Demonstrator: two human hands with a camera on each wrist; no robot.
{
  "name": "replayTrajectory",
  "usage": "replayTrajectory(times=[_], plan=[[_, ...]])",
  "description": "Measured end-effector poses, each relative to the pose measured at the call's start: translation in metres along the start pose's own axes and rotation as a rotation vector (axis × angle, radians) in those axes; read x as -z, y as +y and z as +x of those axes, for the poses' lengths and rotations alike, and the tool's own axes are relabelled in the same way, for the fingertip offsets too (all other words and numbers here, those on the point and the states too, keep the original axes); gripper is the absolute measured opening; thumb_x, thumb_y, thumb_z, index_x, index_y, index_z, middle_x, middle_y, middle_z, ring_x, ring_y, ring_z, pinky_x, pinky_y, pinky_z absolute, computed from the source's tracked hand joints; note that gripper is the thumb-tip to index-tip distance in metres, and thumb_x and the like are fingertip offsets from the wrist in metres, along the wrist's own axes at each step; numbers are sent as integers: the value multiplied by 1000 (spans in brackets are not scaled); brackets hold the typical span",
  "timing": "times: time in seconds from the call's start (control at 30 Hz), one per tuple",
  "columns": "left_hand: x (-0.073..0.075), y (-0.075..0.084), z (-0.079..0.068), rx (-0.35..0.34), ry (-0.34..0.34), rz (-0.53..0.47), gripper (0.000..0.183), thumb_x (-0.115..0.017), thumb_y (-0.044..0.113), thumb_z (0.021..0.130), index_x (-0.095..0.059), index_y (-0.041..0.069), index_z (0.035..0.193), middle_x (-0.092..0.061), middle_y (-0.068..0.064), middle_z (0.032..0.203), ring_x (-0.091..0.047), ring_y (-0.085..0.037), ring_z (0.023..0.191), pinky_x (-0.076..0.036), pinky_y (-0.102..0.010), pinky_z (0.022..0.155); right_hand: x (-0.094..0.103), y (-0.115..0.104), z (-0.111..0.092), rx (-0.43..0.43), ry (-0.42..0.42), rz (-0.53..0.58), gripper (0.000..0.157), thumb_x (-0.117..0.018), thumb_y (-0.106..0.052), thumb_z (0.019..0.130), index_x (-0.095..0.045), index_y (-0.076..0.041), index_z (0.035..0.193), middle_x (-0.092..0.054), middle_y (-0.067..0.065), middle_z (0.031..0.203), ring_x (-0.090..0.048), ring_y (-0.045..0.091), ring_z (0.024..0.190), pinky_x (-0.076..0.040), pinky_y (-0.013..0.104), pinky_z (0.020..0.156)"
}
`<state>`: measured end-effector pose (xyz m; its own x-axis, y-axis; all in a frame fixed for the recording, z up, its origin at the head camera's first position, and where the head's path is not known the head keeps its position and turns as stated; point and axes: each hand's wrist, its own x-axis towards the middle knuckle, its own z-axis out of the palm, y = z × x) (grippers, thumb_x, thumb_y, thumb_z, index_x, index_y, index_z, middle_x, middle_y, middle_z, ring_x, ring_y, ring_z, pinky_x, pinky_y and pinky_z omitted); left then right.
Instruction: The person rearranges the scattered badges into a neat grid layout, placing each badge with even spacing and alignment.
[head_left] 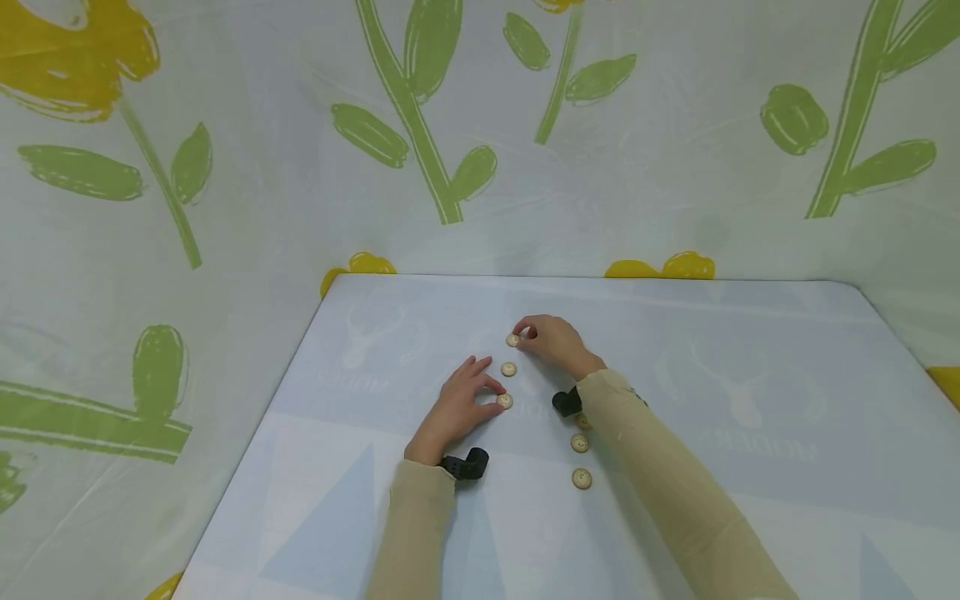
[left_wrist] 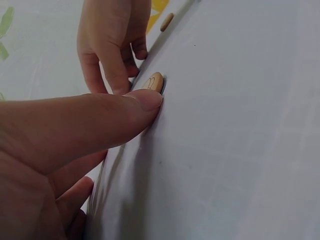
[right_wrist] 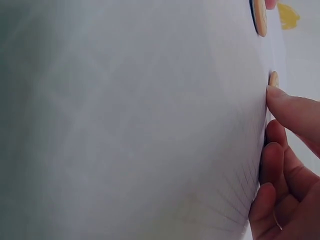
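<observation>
My left hand (head_left: pixel 457 406) pinches a small round wooden disc (head_left: pixel 506 402) between thumb and index finger, the other fingers spread over the table. In the left wrist view the same disc (left_wrist: pixel 158 80) shows dark line markings beside the thumb tip. Farther up the table, my right hand (head_left: pixel 557 343) holds another wooden disc (head_left: pixel 512 340) between its thumb and index finger. That disc (right_wrist: pixel 274 79) peeks past the thumb in the right wrist view. A third disc (head_left: pixel 508 369) lies flat between the two held ones, roughly in line with them.
Right of the left hand, several more discs form a rough column: one (head_left: pixel 581 478) nearest me, another (head_left: pixel 580 442) above it, and one (head_left: pixel 583 422) partly hidden by the right wrist's black camera (head_left: pixel 567 403). A patterned cloth (head_left: pixel 262 167) hangs behind the pale table (head_left: pixel 750 350).
</observation>
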<state>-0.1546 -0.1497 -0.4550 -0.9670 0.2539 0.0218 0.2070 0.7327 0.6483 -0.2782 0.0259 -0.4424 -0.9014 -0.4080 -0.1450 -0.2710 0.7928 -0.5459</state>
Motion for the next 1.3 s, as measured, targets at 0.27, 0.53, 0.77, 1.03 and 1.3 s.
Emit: replayTrajectory(times=[0.27, 0.53, 0.77, 1.03, 1.3], plan=[[2, 0, 1, 1, -6, -3, 13, -68, 25, 78, -64, 20, 89, -33, -5, 141, -14, -23, 134, -14, -44, 105, 6, -2, -1, 25, -18, -24, 21, -63, -24, 83, -64, -20, 104, -59, 2, 89, -51, 19, 79, -42, 34, 71], [0, 1, -1, -4, -1, -13, 13, -68, 24, 77, -63, 20, 89, -33, -5, 141, -13, -24, 134, -14, -46, 105, 6, 0, 0, 19, -29, -28, 21, -63, -26, 82, -64, -21, 103, -58, 2, 89, -51, 19, 78, -42, 34, 71], [-2, 0, -2, -1, -5, -3, 13, -68, 23, 77, -63, 21, 89, -33, -6, 141, -14, -25, 134, -14, -47, 105, 4, 1, -1, 9, -41, -21, 25, -64, -25, 82, -61, -20, 106, -57, 1, 87, -50, 18, 76, -41, 32, 68], [-2, 1, 0, 3, -3, -7, 13, -68, 23, 77, -63, 21, 89, -33, -6, 141, -14, -26, 134, -13, -48, 105, 9, 6, 2, 32, -52, -5, 38, -65, -26, 81, -55, -14, 116, -56, 2, 85, -49, 17, 74, -40, 29, 67], [-2, 1, 0, 8, -7, -2, 12, -67, 23, 78, -63, 21, 89, -33, -7, 141, -13, -28, 134, -13, -49, 104, 12, 8, 2, 25, -87, 5, 34, -58, -19, 84, -54, -16, 118, -57, 3, 93, -50, 18, 80, -41, 31, 72]])
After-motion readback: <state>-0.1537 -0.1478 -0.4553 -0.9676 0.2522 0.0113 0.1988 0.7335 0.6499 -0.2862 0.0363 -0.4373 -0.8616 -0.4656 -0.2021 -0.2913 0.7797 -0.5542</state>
